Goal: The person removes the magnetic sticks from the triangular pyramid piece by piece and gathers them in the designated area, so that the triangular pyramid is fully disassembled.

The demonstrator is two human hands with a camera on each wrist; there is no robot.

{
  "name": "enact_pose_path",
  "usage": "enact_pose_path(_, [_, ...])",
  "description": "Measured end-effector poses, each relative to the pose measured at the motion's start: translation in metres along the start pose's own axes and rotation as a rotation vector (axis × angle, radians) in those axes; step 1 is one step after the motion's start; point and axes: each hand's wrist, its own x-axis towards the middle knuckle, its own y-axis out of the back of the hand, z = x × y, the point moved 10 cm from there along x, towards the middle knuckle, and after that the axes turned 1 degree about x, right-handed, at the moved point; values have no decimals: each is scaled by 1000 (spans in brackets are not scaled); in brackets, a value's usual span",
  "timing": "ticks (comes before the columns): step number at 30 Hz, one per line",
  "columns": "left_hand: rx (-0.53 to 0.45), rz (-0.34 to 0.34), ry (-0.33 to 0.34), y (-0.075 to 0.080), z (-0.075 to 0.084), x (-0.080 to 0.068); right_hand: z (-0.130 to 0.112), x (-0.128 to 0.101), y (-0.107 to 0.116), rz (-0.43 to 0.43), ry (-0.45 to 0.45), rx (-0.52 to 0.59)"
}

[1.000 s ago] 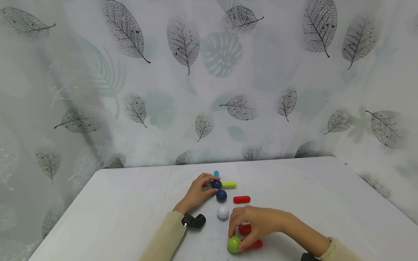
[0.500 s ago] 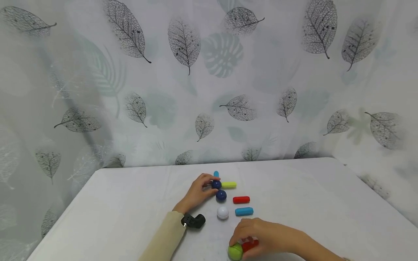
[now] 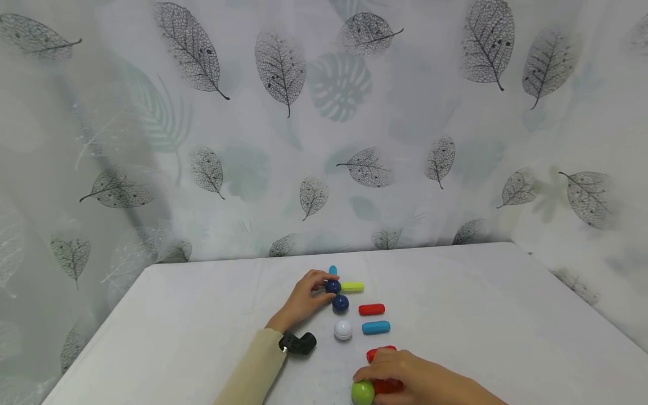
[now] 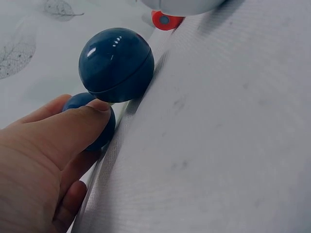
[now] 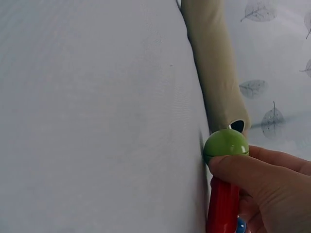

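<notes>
Left hand (image 3: pixel 304 298) resting on the white tabletop (image 3: pixel 202 315) near its far middle, fingers and thumb curled round the farther dark blue ball (image 3: pixel 332 286); in the left wrist view, thumb (image 4: pixel 73 131) pressed against that ball (image 4: pixel 92 121). Second dark blue ball (image 3: pixel 340 303) just beside the first, nearer the camera, touching or nearly touching it, close to the left thumb but not held. Lime-yellow stick (image 3: pixel 352 287) lying flat, one end at the gripped ball, pointing right. Small light blue stick (image 3: pixel 332 270) poking out behind the gripped ball, mostly hidden.

Right hand (image 3: pixel 415 379) low at the near edge, well apart from the left, fingers curled down over a red stick (image 3: pixel 388 386) and clamped on it; green ball (image 3: pixel 363 392) at the stick's left end, touching the fingertips. In the right wrist view, green ball (image 5: pixel 226 144) seated on top of the red stick (image 5: pixel 222 206), thumb (image 5: pixel 252 174) pinching just below the ball. Second red stick (image 3: pixel 377 352) peeking out just beyond the right knuckles.

Between the two hands, lying loose: white ball (image 3: pixel 342 329), blue stick (image 3: pixel 376 327) just to its right, another red stick (image 3: pixel 372 309) beyond that. Black wrist-worn camera (image 3: pixel 298 342) at the left cuff, beige sleeve (image 3: pixel 253 371) behind it.
</notes>
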Motion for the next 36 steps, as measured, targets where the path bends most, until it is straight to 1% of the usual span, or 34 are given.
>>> enact_pose_path(5, [-7,-2,4,0,-1,0,-7,-1,2,28,80,-64])
enact_pose_path(9, [-11,-3,8,1,-1,0,-8,0,2,31,98,-92])
enact_pose_path(12, [-13,-3,8,2,-1,0,-4,-1,2,27,56,-99])
enact_pose_path(17, [-20,-4,10,1,-2,0,5,0,-3,-31,-23,-104])
enact_pose_path(18, [-22,-3,9,0,-1,0,5,0,-3,-36,-18,-118])
enact_pose_path(22, [-31,-10,8,-1,0,0,-6,-6,1,-20,50,-215])
enact_pose_path(26, [-16,-12,6,-2,1,2,-27,-19,1,-7,187,-249])
enact_pose_path(28, [-3,-7,11,-1,0,3,-38,-23,-4,-6,285,-287])
enact_pose_path(30, [5,-6,20,0,-2,3,-44,-24,-9,2,336,-301])
enact_pose_path(31, [7,-6,22,0,-2,3,-45,-24,-11,13,354,-302])
enact_pose_path(32, [6,-6,22,0,-3,3,-45,-23,-11,10,351,-289])
enact_pose_path(33, [5,-7,19,0,-3,3,-42,-21,-12,-8,322,-257])
enact_pose_path(35, [-6,-10,21,0,-3,1,-32,-15,-9,-20,221,-126])
enact_pose_path(36, [-10,-10,20,0,-3,1,-28,-13,-5,-6,181,-68])
